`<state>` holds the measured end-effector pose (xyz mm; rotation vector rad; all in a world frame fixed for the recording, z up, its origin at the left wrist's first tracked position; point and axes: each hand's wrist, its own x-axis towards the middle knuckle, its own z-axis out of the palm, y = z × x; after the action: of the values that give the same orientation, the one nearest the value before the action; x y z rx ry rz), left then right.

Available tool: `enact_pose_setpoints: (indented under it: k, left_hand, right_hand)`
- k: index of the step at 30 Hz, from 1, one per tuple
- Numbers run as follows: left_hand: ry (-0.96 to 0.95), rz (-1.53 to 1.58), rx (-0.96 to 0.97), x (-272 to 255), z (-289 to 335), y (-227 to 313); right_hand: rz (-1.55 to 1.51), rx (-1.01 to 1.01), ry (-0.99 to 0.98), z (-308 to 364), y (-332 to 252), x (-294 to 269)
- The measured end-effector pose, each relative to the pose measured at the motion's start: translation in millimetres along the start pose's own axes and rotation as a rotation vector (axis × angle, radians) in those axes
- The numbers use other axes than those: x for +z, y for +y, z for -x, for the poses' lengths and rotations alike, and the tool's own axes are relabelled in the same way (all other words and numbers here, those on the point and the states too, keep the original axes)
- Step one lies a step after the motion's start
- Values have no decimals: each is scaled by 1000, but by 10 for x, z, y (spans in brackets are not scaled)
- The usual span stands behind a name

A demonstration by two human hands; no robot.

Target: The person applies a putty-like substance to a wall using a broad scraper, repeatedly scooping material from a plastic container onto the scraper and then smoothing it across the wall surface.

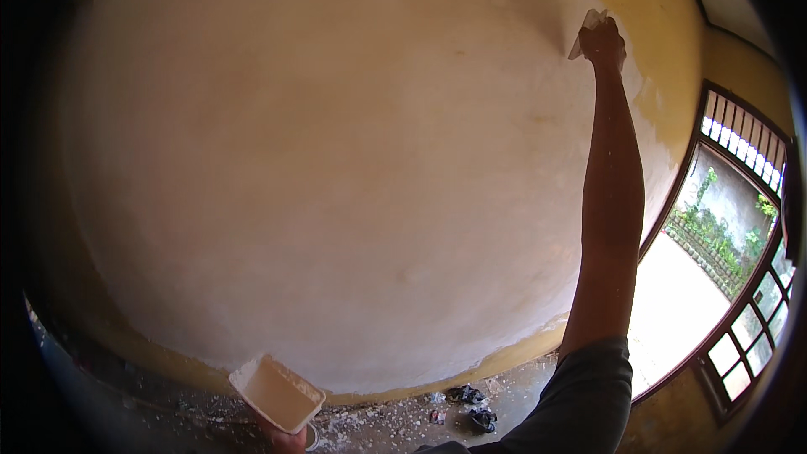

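My right arm reaches high across a wall (361, 160) coated with whitish putty. At its end my right hand (603, 42) is closed around a pale, flat-bladed putty spreader (577, 48), whose edge lies at or very near the wall surface. The coating meets bare yellow paint (656, 17) just right of that hand. Low on the left, my left hand (287, 439) grips the bottom end of a white rectangular tub (318, 408), tilted with its opening upward. Smeared putty shows on the tub's inside; most of this hand's fingers are hidden beneath it.
White flakes and crumbs litter the grey floor (378, 429) along the wall's foot. Two crumpled black plastic pieces (481, 419) lie there. A round white-rimmed container (313, 437) stands partly behind the tub. On the right, a doorway (672, 303) opens outside beside a paned door (748, 328).
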<state>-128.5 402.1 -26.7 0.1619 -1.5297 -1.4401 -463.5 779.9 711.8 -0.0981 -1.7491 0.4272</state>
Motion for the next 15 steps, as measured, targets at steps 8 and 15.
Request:
enact_pose_setpoints:
  k: [8, 15]
  left_hand:
    - [39, 154, -161, 136, -46, 90]
    - [64, 198, -219, 132, -65, 99]
  right_hand:
    - [3, -154, -42, -27, -1582, 83]
    - [-272, -732, 113, 836, -2837, 116]
